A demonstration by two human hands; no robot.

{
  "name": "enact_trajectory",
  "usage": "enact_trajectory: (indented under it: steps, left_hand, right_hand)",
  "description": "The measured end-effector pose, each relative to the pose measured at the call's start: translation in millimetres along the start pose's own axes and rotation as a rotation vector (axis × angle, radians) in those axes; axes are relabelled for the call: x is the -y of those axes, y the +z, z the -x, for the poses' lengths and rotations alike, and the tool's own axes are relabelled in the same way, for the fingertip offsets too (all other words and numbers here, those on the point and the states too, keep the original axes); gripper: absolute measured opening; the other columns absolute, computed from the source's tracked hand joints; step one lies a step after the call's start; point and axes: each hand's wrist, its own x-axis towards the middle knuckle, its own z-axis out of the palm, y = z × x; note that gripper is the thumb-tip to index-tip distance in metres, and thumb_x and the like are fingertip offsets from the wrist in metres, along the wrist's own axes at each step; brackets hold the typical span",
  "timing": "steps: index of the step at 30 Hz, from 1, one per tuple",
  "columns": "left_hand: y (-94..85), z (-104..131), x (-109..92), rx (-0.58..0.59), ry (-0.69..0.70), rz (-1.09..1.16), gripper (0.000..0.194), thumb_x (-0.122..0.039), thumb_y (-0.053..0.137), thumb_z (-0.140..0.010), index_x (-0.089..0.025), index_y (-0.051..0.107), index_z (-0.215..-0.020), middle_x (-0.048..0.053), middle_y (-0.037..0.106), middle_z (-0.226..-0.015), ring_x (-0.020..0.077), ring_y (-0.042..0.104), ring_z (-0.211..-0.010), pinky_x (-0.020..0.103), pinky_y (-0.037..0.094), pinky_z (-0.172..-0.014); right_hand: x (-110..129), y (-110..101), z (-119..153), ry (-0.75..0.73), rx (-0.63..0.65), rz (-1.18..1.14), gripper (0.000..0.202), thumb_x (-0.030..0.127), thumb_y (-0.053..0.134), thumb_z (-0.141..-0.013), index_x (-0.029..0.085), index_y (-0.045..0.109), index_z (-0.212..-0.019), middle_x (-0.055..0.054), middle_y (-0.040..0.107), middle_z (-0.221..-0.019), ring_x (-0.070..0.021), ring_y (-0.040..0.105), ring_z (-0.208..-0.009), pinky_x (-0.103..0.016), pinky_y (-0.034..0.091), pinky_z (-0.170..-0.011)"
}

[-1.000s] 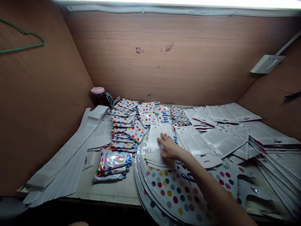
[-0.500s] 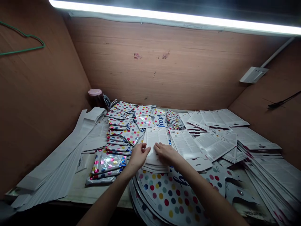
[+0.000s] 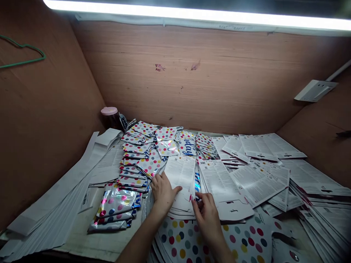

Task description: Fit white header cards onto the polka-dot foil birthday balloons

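Note:
A small stack of white printed cards [image 3: 179, 179] lies in the middle, on top of dotted foil balloons [image 3: 189, 239]. My left hand [image 3: 163, 193] rests at the stack's left edge, with its fingers stretched out and its thumb over the top card. At the lower right corner of the stack, my right hand [image 3: 207, 212] pinches a card's edge between thumb and fingers, where a bit of pink shows. Close by on the right is a second stack of printed cards [image 3: 219, 186].
Folded dotted foil packets [image 3: 117, 204] lie in rows to the left and back. Long white paper strips [image 3: 63, 199] fan out at far left. More printed cards [image 3: 257, 179] spread to the right. A pink-lidded jar [image 3: 109, 111] stands in the back left corner.
My right hand has moved from the top of the stack down to its lower right corner and now pinches there. My left hand has opened out along the left edge. The view has shifted slightly.

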Motion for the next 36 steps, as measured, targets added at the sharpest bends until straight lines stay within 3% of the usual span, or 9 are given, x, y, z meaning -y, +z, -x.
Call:
enact_trajectory:
  steps: [7,10,14,18,23,27,30,33,36]
  left_hand:
    - [-12.1,-6.4,22.0,-0.023,0.028,-0.05,0.03,-0.033,0.066,-0.082,-0.013,0.057,-0.102,0.013,0.059,-0.102,0.0343,0.054,-0.103,0.044,0.041,-0.089]
    - [-9.6,-6.6,25.8,-0.009,0.04,-0.016,0.038,-0.038,0.069,-0.079,-0.013,0.056,-0.104,0.014,0.059,-0.104,0.034,0.055,-0.104,0.043,0.042,-0.09]
    - [-3.7,-6.9,29.1,0.014,0.053,0.08,0.04,-0.038,0.07,-0.077,-0.015,0.055,-0.106,0.012,0.059,-0.106,0.0308,0.058,-0.103,0.039,0.045,-0.088]
    - [-5.8,-7.2,32.8,-0.004,0.017,0.206,0.032,-0.034,0.069,-0.074,-0.018,0.054,-0.097,0.012,0.058,-0.102,0.0339,0.058,-0.102,0.044,0.045,-0.088]
    - [-16.4,7.8,37.1,0.147,-0.035,0.53,0.024,-0.046,0.051,-0.086,-0.022,0.046,-0.087,0.003,0.063,-0.075,0.0251,0.066,-0.071,0.038,0.052,-0.067]
    - [-18.2,43.0,37.5,0.279,-0.106,1.143,0.044,-0.048,0.065,-0.081,-0.022,0.046,-0.11,0.006,0.072,-0.1,0.0223,0.07,-0.088,0.034,0.057,-0.076]
    - [-9.5,71.9,41.4,0.249,-0.195,1.358,0.053,-0.044,0.077,-0.073,-0.022,0.055,-0.115,0.008,0.07,-0.115,0.024,0.067,-0.104,0.033,0.055,-0.088]
    - [0.2,93.0,47.7,0.408,-0.259,1.308,0.044,-0.052,0.074,-0.073,-0.017,0.069,-0.1,0.009,0.076,-0.09,0.0252,0.072,-0.076,0.034,0.059,-0.069]
    - [2.4,104.5,50.4,0.52,-0.271,1.246,0.045,-0.058,0.067,-0.077,-0.017,0.074,-0.094,0.007,0.07,-0.064,0.0225,0.062,-0.046,0.034,0.053,-0.043]
  right_hand:
    - [21.0,-6.7,17.0,0.257,0.155,-0.581,0.035,0.05,0.053,-0.092,0.02,0.065,-0.106,-0.008,0.063,-0.098,-0.0216,0.063,-0.087,-0.034,0.053,-0.078]
    - [22.8,1.6,21.9,0.486,0.17,-0.937,0.046,0.057,0.064,-0.083,0.018,0.066,-0.108,-0.009,0.067,-0.105,-0.0229,0.066,-0.094,-0.036,0.053,-0.088]
    - [22.2,6.1,22.7,0.757,0.084,-1.25,0.058,0.05,0.083,-0.064,0.017,0.066,-0.109,-0.012,0.066,-0.119,-0.0288,0.06,-0.117,-0.04,0.044,-0.106]
    - [27.5,-3.4,22.4,0.826,0.103,-1.345,0.056,0.04,0.086,-0.063,0.014,0.067,-0.108,-0.014,0.066,-0.121,-0.0306,0.056,-0.123,-0.042,0.038,-0.112]
    - [39.2,-12.0,26.3,0.889,0.124,-1.53,0.048,0.034,0.085,-0.064,0.011,0.07,-0.103,-0.016,0.067,-0.12,-0.0313,0.056,-0.123,-0.042,0.037,-0.114]
    - [41.4,-11.7,28.4,0.944,0.131,-1.645,0.047,0.038,0.085,-0.06,0.014,0.073,-0.099,-0.014,0.067,-0.121,-0.0278,0.056,-0.124,-0.037,0.036,-0.115]
    - [38.8,-8.8,28.7,0.967,0.162,-1.629,0.048,0.042,0.087,-0.058,0.016,0.074,-0.097,-0.012,0.069,-0.118,-0.0248,0.06,-0.119,-0.033,0.043,-0.108]
    - [37.0,-4.4,28.1,0.99,0.12,-1.58,0.047,0.04,0.088,-0.06,0.017,0.074,-0.098,-0.007,0.072,-0.102,-0.0174,0.069,-0.091,-0.026,0.056,-0.084]
    - [38.5,-1.9,26.5,0.952,0.062,-1.517,0.044,0.035,0.09,-0.06,0.017,0.073,-0.096,-0.001,0.069,-0.081,-0.0106,0.063,-0.068,-0.021,0.054,-0.065]
